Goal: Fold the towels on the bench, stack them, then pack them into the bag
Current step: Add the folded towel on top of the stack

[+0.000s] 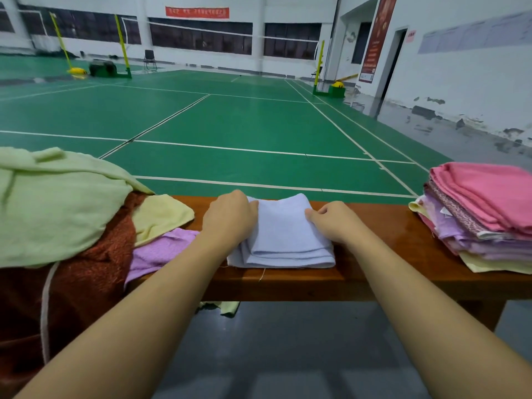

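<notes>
Folding step: left hand [230,217] and right hand [335,221] pinch the folded pale-blue towel [285,240] mid-bench [374,272]; next, probably lift it onto the stack [483,214] at the bench's right end.

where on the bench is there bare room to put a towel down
Bare wood shows between the light blue towel and the folded stack on the right, and along the bench near edge. The left end is crowded with unfolded towels.
</notes>
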`<state>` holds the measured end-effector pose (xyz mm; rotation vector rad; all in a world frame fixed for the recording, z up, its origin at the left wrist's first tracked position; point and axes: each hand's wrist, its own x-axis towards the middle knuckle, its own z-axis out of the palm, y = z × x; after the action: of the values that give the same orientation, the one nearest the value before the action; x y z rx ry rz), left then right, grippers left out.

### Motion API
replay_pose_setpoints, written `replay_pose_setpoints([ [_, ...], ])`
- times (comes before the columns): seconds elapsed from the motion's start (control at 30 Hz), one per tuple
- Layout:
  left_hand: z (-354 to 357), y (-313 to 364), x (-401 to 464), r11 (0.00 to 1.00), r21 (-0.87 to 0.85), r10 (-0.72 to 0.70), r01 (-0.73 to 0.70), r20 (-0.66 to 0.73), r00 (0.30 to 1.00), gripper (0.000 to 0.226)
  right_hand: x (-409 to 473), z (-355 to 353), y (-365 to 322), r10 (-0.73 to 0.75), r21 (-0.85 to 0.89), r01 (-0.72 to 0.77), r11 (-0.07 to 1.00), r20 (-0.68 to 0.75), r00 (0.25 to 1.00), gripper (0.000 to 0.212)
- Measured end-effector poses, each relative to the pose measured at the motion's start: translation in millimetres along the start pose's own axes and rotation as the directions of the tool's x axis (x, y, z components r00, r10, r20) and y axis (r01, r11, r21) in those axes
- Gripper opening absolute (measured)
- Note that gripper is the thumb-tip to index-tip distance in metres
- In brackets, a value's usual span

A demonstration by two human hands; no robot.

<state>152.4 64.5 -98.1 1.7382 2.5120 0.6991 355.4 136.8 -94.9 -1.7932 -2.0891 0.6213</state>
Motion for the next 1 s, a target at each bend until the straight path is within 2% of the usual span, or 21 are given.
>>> replay_pose_setpoints([
  [0.1,-7,-10,7,0.996,-0.070,-0.057,0.054,-0.040,0.998,0.031,1,5,0,-0.010,-0.019,0.009,1.000,-0.016,1.000,0.060],
  [0.17,-6,-21,7,0.996,-0.016,-0.087,0.087,-0.037,0.996,0.032,2,10,1,-0.008,-0.043,0.007,0.999,-0.024,1.000,0.061],
  [0.3,1,-32,1,0.987,0.081,-0.147,0.142,0.067,0.987,0.055,3,17,1,-0.010,-0.102,0.006,0.995,-0.043,0.999,0.060],
  [0.5,5,-25,-3,0.963,0.262,-0.101,0.072,0.101,0.990,0.067,-1,23,-3,-0.022,-0.078,0.017,0.997,-0.062,0.998,0.062],
  [0.6,13,-22,-3,0.968,0.245,-0.083,0.050,0.129,0.988,0.061,-6,25,-4,-0.078,-0.013,0.077,0.997,-0.075,0.994,0.059],
  [0.67,14,-21,-2,0.983,0.174,-0.082,0.058,0.137,0.987,0.053,-8,24,-3,-0.109,0.058,0.115,0.992,-0.091,0.990,0.054],
  [0.77,10,-18,-3,0.995,0.032,-0.103,0.100,0.129,0.986,0.047,-10,21,-6,-0.111,0.270,0.139,0.953,-0.118,0.987,0.036],
  [0.87,2,-7,-5,0.953,-0.256,-0.140,0.165,0.113,0.984,0.045,-7,22,-7,-0.049,0.507,0.083,0.858,-0.080,0.996,0.035],
  [0.93,3,-1,-3,0.824,-0.520,-0.155,0.224,0.173,0.973,0.044,-5,22,-6,-0.024,0.628,0.054,0.776,-0.057,0.998,0.036],
  [1.0,3,2,-3,0.588,-0.739,-0.167,0.327,0.285,0.944,0.058,-4,19,-4,-0.004,0.729,0.040,0.684,-0.051,0.999,0.034],
])
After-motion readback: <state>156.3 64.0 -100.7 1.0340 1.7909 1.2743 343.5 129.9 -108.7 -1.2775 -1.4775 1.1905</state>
